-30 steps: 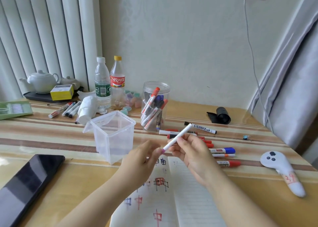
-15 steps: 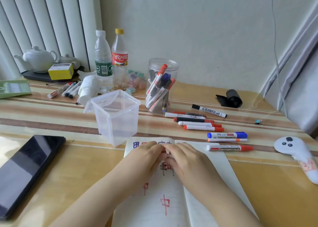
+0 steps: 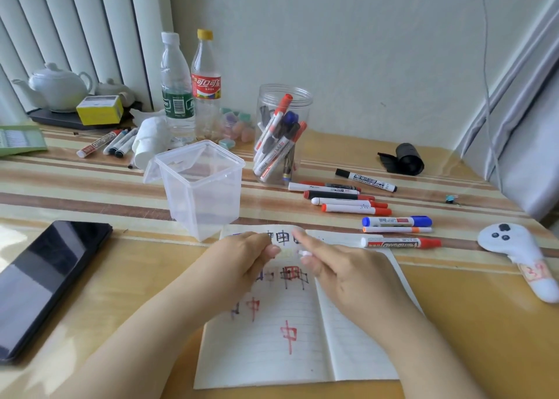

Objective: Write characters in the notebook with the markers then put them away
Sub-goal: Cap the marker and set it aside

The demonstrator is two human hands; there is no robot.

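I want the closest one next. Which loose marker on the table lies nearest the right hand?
The red-capped whiteboard marker, just beyond the notebook's top right corner, lies nearest the right hand. The blue-capped marker and thin orange-tipped one lie farther back.

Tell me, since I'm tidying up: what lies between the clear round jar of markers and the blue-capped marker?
In the head view, a cluster of loose markers lies on the table between the round jar and the blue-capped marker.

The notebook is thin lined paper, matt; the square tub and round jar are clear shiny plastic; the table looks glossy; the phone is black and shiny.
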